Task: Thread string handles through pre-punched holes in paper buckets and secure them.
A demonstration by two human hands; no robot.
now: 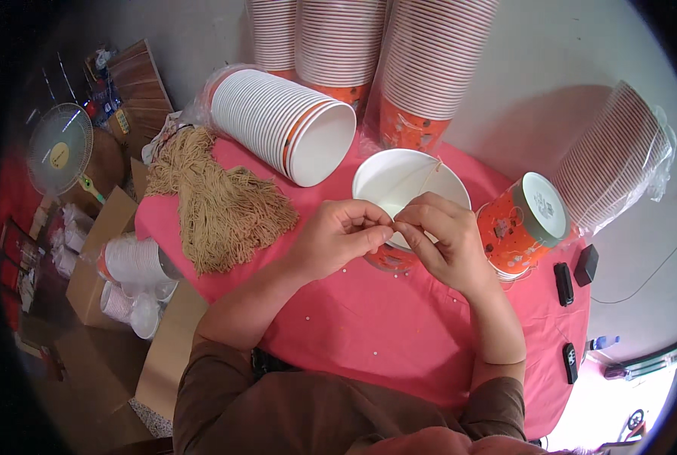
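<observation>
Left on counter (331, 334): cord bundle (228, 216), tipped bucket stack (257, 117) | left hand (347, 232), right hand (449, 241) meet over open bucket (370, 180) | both grips pinched, held item unclear

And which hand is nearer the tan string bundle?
Left. The left hand is just right of the bundle; the right hand is farther right, at the open tub.
</observation>
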